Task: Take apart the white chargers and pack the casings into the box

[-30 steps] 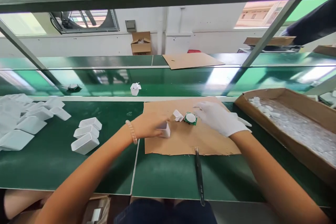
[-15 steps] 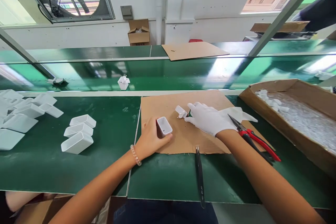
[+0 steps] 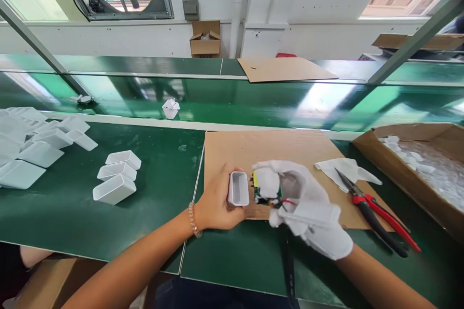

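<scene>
My left hand (image 3: pixel 219 198), bare with a beaded bracelet, is closed around a small white plastic housing (image 3: pixel 239 188), whose open end faces up. Just to its right, my right hand (image 3: pixel 308 203) in a white glove grips a small circuit board (image 3: pixel 266 186) with yellow and green parts, a white covering and a red wire. The board's pins point at the housing, with a narrow gap between them. Both hands are over the cardboard sheet (image 3: pixel 232 147). Black tweezers (image 3: pixel 289 270) lie below the right hand, partly hidden by it.
Three white housings (image 3: pixel 118 172) stand in a row on the left, beside a pile of similar housings (image 3: pixel 39 152). Red-handled pliers (image 3: pixel 377 217) and a white cloth piece (image 3: pixel 339 169) lie on the right. Beyond them is a cardboard tray (image 3: pixel 409 193) with plastic bags.
My right hand has lifted the circuit board off the cardboard and turned it toward the housing. The left hand still holds the housing. The camera view has shifted slightly.
</scene>
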Available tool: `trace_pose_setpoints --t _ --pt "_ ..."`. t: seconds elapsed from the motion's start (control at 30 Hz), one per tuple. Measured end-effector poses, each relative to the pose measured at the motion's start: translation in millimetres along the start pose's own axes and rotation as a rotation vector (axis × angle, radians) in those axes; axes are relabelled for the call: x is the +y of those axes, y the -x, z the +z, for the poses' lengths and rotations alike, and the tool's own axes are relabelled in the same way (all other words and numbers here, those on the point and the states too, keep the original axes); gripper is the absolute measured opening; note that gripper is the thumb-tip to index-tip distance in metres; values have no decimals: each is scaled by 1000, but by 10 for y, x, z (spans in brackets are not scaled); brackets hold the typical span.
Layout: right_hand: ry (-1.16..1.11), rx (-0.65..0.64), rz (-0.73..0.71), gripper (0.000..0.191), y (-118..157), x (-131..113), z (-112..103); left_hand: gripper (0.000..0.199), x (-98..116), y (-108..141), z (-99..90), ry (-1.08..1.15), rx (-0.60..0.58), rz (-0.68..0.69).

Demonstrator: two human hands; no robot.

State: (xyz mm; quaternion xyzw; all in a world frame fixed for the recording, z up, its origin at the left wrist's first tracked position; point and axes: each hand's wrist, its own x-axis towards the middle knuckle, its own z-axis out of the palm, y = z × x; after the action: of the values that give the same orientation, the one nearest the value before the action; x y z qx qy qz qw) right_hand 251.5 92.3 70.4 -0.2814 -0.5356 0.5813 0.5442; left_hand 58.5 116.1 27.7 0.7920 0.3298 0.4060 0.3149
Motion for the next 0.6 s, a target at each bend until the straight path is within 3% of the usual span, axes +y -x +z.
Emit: trace_pose_setpoints --t 0.1,0.2,0.33,0.6 --pt "-152 -12 164 42 98 74 133 58 13 -5 -12 1 52 47" --pt "-180 64 153 42 127 69 189 61 22 -21 -28 -38 87 109" --pt "-113 18 224 44 135 19 220 54 15 -41 -46 -98 117 234" --pt "-1 21 183 44 216 69 181 52 10 -32 -49 -150 142 282"
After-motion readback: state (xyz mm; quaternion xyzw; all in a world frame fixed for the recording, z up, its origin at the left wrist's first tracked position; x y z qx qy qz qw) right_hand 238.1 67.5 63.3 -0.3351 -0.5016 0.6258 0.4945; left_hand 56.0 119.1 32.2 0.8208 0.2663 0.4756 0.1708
